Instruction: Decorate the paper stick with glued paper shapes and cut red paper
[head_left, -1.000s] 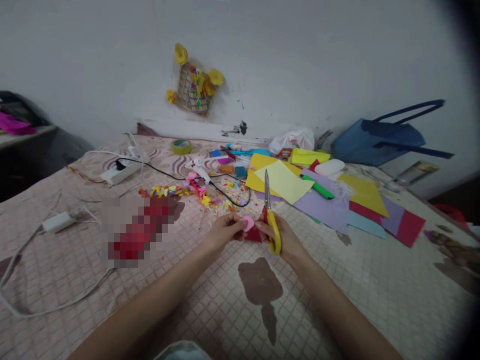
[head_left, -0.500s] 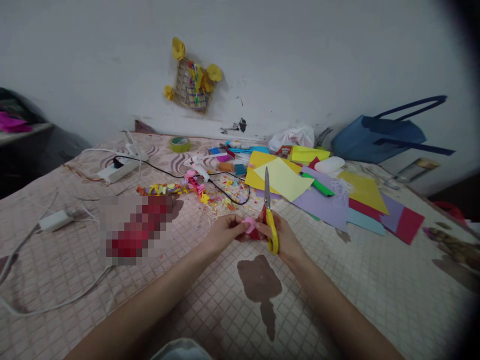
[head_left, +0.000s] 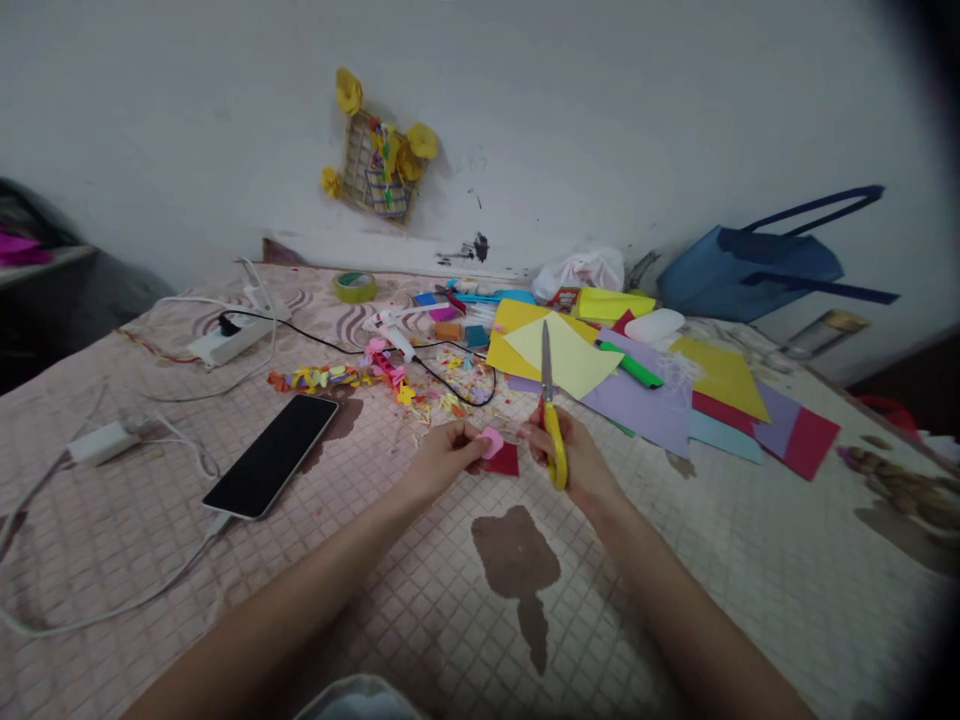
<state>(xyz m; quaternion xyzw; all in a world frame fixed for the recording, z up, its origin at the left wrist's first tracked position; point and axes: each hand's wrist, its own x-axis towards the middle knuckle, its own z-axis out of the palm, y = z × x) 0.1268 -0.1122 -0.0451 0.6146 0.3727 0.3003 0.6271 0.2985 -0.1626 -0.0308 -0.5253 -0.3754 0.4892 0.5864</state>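
Note:
Between the thumb and fingers of my left hand (head_left: 445, 458) is a small pink paper piece (head_left: 492, 442). A red paper piece (head_left: 502, 460) shows just below it; whether it is also held or lies on the cloth, I cannot tell. My right hand (head_left: 574, 455) grips yellow-handled scissors (head_left: 553, 425), their blades pointing away from me and looking closed. The right fingers are apart from the pink paper. Both hands are over the middle of the table, short of the paper scraps (head_left: 457, 380).
Coloured paper sheets (head_left: 645, 400) spread at the right, with a green cutter (head_left: 631, 366) on them. A glue gun (head_left: 397, 335) with a black cord lies beyond my hands. At the left are a phone (head_left: 274, 455), a power strip (head_left: 236, 335) and cables. Green tape (head_left: 354, 288) lies farther back.
My right hand has drawn away from the pink paper to the right, keeping the scissors. More of the red paper shows now. My left hand still pinches the pink piece.

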